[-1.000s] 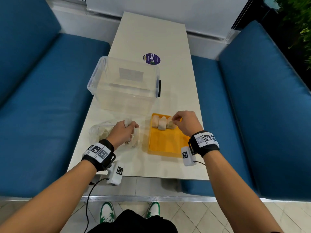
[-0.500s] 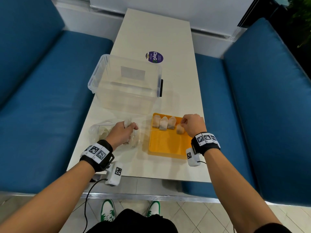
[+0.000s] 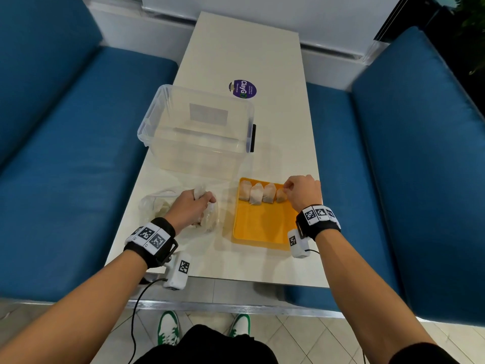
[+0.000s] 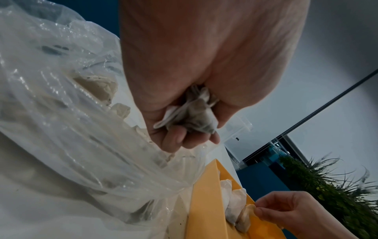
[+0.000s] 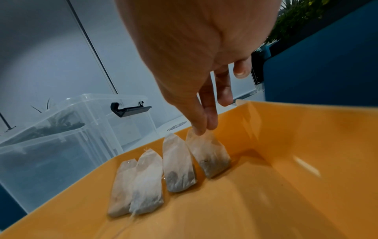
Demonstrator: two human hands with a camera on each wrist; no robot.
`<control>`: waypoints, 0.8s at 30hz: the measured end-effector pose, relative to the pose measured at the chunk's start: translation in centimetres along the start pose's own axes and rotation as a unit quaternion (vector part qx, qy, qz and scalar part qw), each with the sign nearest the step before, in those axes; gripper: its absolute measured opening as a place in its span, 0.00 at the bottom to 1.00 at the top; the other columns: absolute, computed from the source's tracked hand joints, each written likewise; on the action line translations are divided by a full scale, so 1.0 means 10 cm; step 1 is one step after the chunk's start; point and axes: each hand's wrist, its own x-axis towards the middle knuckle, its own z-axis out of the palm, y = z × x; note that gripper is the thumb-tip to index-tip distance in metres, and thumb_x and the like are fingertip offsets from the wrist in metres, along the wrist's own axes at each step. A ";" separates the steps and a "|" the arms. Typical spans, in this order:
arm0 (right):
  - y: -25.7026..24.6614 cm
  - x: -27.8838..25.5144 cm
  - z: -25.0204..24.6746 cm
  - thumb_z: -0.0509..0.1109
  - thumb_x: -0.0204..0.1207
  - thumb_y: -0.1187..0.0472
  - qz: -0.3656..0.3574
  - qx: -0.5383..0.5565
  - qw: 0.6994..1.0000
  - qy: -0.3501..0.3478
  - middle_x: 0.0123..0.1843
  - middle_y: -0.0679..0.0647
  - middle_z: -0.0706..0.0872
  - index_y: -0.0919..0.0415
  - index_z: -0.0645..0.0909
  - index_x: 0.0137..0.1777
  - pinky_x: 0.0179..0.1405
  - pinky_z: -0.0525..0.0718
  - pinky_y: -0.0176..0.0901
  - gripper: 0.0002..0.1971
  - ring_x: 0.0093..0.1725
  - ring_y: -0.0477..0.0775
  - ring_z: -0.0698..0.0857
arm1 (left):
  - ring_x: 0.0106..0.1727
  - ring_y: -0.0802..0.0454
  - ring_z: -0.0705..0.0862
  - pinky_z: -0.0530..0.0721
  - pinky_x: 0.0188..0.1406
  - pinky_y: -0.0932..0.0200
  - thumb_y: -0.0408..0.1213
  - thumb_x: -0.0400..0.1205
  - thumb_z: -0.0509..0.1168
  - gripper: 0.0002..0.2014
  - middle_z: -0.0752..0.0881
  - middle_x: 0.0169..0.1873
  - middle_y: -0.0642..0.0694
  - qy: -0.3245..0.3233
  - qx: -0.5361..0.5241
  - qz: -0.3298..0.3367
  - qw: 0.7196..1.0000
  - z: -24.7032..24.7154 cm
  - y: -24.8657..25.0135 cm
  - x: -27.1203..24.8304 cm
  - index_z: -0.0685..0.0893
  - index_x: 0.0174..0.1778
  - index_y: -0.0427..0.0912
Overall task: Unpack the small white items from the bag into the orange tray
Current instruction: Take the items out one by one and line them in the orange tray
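Note:
The orange tray (image 3: 262,224) (image 5: 286,161) lies on the table with several small white tea bags (image 3: 256,194) (image 5: 147,181) in a row along its far edge. My right hand (image 3: 301,193) (image 5: 204,129) pinches the top of the rightmost tea bag (image 3: 281,195) (image 5: 208,153) (image 4: 244,216), whose bottom rests on the tray floor. Left of the tray lies the clear plastic bag (image 3: 157,208) (image 4: 61,113) with more tea bags inside. My left hand (image 3: 193,208) (image 4: 184,129) grips a bunch of tea bags (image 4: 194,116) (image 3: 198,191) above the bag.
A clear plastic storage box (image 3: 199,132) (image 5: 61,137) with a black latch stands just behind the tray and bag. A purple round sticker (image 3: 242,89) lies farther back on the table. Blue bench seats (image 3: 65,153) flank the table on both sides.
My right hand has moved right along the tray's far edge and set a further tea bag down at the right end of the row. The left hand has stayed on its bunch.

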 end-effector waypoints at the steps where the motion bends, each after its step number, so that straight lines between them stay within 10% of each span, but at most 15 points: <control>1: -0.01 0.00 0.00 0.68 0.84 0.56 0.003 0.000 1.000 0.000 0.47 0.52 0.89 0.50 0.90 0.50 0.60 0.77 0.52 0.08 0.53 0.56 0.82 | 0.34 0.48 0.77 0.74 0.32 0.56 0.45 0.90 0.61 0.14 0.80 0.34 0.49 0.000 -0.001 -0.001 1.000 -0.01 0.00 0.00 0.91 0.46 0.48; 11: -0.08 -0.08 -0.05 0.64 0.81 0.60 0.013 -0.041 0.999 -0.015 0.45 0.53 0.89 0.53 0.88 0.47 0.55 0.80 0.53 0.10 0.48 0.58 0.83 | 0.31 0.48 0.75 0.72 0.27 0.59 0.43 0.90 0.62 0.13 0.77 0.34 0.43 -0.001 -0.010 -0.005 1.000 -0.04 -0.04 0.04 0.90 0.46 0.47; 19: -0.06 -0.11 -0.27 0.77 0.75 0.62 0.030 -0.023 0.981 -0.191 0.46 0.54 0.89 0.54 0.89 0.42 0.54 0.90 0.55 0.03 0.46 0.58 0.88 | 0.28 0.49 0.74 0.71 0.25 0.59 0.43 0.90 0.62 0.13 0.76 0.32 0.44 -0.008 -0.018 -0.016 1.000 -0.05 -0.07 0.07 0.89 0.49 0.43; 24: -0.09 -0.07 -0.27 0.73 0.78 0.62 0.027 -0.012 0.990 -0.140 0.47 0.55 0.88 0.54 0.89 0.45 0.55 0.90 0.54 0.04 0.46 0.59 0.88 | 0.28 0.50 0.74 0.71 0.27 0.58 0.44 0.90 0.61 0.13 0.76 0.33 0.44 -0.011 -0.015 -0.020 1.000 -0.04 -0.10 0.09 0.90 0.50 0.42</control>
